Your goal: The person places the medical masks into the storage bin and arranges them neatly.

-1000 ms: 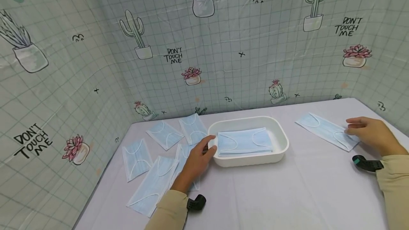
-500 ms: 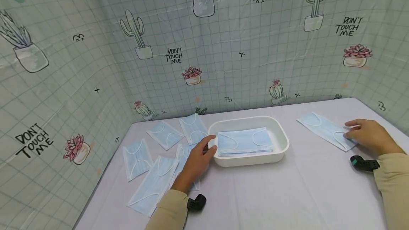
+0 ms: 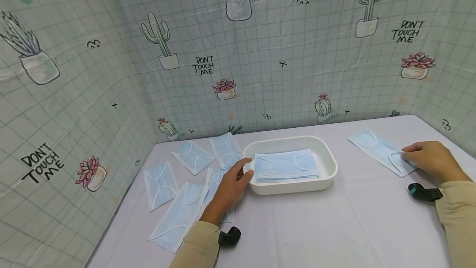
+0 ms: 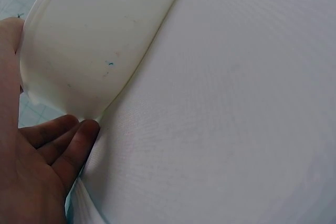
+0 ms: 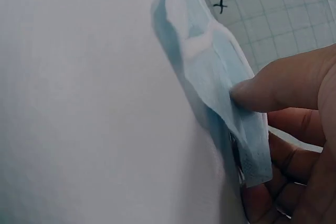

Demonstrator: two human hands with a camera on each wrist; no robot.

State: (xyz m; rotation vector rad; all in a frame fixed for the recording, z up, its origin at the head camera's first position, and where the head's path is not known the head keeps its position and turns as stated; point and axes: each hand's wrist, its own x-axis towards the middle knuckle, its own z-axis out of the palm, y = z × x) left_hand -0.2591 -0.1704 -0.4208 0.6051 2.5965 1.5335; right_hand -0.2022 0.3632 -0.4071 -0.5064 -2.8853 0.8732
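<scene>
In the head view, a white plastic tray (image 3: pixel 293 187) holds a stack of light-blue face masks (image 3: pixel 286 163). My left hand (image 3: pixel 231 187) grips the tray's left end; the left wrist view has the thumb by the rim and the other fingers (image 4: pixel 79 142) against the outer wall. Over at the right, my right hand (image 3: pixel 433 159) pinches the near end of a single face mask (image 3: pixel 373 146). Seen from the right wrist, the thumb (image 5: pixel 273 85) presses on top of this mask (image 5: pixel 210 72) while the other fingers lie beneath its edge, partly hidden.
Several more face masks (image 3: pixel 178 214) lie spread on the white tablecloth (image 3: pixel 316 230) left of the tray, some overlapping. A patterned cloth backdrop (image 3: pixel 260 73) rises behind and beside the table. Black wrist cameras (image 3: pixel 229 237) sit on both wrists.
My right hand's fingers have come together on the end of the single mask, and that mask has shifted slightly. The left hand keeps its place at the tray.
</scene>
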